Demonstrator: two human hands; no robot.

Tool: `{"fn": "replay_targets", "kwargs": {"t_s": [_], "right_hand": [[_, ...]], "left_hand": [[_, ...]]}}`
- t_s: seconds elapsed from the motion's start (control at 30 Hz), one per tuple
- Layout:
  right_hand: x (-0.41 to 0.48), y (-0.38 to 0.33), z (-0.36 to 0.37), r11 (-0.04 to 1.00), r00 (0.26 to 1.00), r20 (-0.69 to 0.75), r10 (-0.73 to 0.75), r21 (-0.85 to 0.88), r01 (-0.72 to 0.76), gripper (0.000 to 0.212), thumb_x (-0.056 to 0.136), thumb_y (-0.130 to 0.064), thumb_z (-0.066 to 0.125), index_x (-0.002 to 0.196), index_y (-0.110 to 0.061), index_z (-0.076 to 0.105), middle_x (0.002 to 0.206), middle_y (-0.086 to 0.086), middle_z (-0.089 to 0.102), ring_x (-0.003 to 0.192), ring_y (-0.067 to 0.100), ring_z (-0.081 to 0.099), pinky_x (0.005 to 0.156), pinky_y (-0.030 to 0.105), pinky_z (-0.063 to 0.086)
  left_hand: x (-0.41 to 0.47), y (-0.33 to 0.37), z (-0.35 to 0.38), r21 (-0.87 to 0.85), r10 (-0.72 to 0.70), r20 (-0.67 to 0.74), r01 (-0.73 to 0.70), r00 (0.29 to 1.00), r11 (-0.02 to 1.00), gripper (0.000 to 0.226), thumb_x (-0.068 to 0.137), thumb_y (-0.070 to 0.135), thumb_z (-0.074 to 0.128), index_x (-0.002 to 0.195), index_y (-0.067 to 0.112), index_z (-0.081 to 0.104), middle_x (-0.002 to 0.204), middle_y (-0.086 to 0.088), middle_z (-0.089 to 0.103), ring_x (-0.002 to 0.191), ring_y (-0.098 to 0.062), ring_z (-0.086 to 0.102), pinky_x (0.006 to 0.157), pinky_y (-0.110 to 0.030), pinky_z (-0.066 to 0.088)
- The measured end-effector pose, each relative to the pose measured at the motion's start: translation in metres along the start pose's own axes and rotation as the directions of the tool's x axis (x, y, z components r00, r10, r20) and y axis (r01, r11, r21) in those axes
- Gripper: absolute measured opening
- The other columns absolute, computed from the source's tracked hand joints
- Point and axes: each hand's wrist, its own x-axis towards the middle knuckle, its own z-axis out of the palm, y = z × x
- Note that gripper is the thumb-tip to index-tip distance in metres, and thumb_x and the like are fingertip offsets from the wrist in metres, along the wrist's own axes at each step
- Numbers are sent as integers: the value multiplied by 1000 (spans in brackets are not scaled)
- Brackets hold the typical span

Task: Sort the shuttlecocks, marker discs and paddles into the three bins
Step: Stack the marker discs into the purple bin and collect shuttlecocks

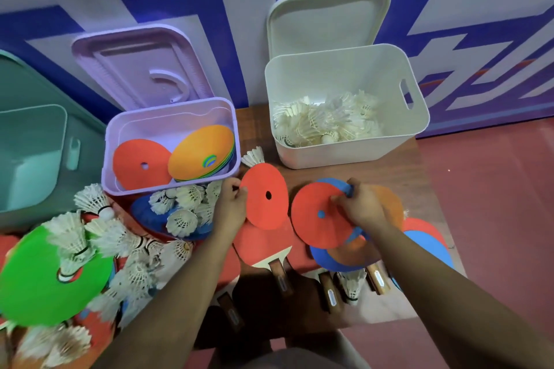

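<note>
Each hand holds a red marker disc above a cluttered wooden table (299, 308), in front of three open bins.

At far left stands a teal bin (30, 129). In front of it, a green marker disc (39, 272) lies among loose shuttlecocks (126, 249). The lilac bin (126, 126) holds a red disc and a stack topped by an orange disc (201, 153). The left hand (230, 207) pinches the edge of a red marker disc (265, 198), which is tilted just beside the lilac bin's front corner. Red-faced paddles (263, 244) lie below it, handles toward the person. The right hand (362, 207) grips a second red disc (317, 216) with a blue disc (341, 184) behind it, over more blue, orange and red discs. The white bin (329, 75), behind the right hand, holds a heap of shuttlecocks.
</note>
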Motion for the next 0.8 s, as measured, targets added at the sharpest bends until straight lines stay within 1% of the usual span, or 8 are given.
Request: {"fn": "replay_targets", "kwargs": {"t_s": [0.17,0.27,0.37,0.47,0.57,0.67,0.73,0.8], "right_hand": [[-32,-30,-20,900,989,63,-135,425,95,18,81,-14,77,79,-14,59,64,-9,65,61,8,59,55,22,50],[-47,-48,-33,812,976,123,-182,579,78,16,82,-9,76,87,-5,61,75,-3,68,69,12,61,62,24,50],[-55,-64,-37,694,965,173,-197,720,12,23,82,-7,74,100,-1,62,92,11,71,80,21,67,71,34,55],[-60,-82,-27,638,967,211,-144,767,-73,24,83,-5,73,104,0,63,96,14,73,84,26,69,72,34,57],[-64,-98,-6,682,975,178,-132,730,-41,13,86,-7,70,98,-6,64,91,11,73,79,23,68,70,33,58],[-68,-114,16,694,956,250,-157,716,-73,15,86,-8,69,99,-6,64,97,16,72,81,24,67,78,41,57],[-69,-128,29,707,929,330,-169,697,-119,26,85,-10,70,107,1,61,104,22,70,86,29,67,82,52,55],[-70,-145,41,693,919,356,-169,706,-147,28,86,-8,68,107,6,58,103,25,69,87,30,66,83,52,55]], "left_hand": [[-16,13,-15,-28,-6,-34,5,999,1000,26,101,16,42,120,16,61,110,0,63,99,-19,59,81,-29,41],[-22,13,-25,-91,-34,-49,30,998,995,24,94,21,45,109,22,64,104,-4,68,95,-27,64,86,-42,51],[-33,14,-32,-357,-117,19,116,993,927,21,94,19,45,98,23,66,80,-3,68,70,-27,59,64,-37,49],[-54,30,-41,-671,-146,170,223,974,707,26,101,12,40,109,17,65,89,-6,71,73,-21,64,63,-30,50],[-62,33,-55,-790,-146,204,250,968,560,30,103,14,36,122,14,59,105,-6,72,83,-17,70,67,-29,56],[-63,32,-68,-824,-115,181,215,977,525,35,103,16,38,132,9,56,127,-13,64,114,-24,63,94,-37,51],[-63,34,-78,-823,-122,134,179,983,539,33,101,21,45,128,10,60,126,-12,65,115,-25,62,94,-37,52],[-62,35,-93,-835,-133,109,163,985,526,40,99,37,48,126,12,62,123,-10,67,113,-24,64,93,-39,54]]}}
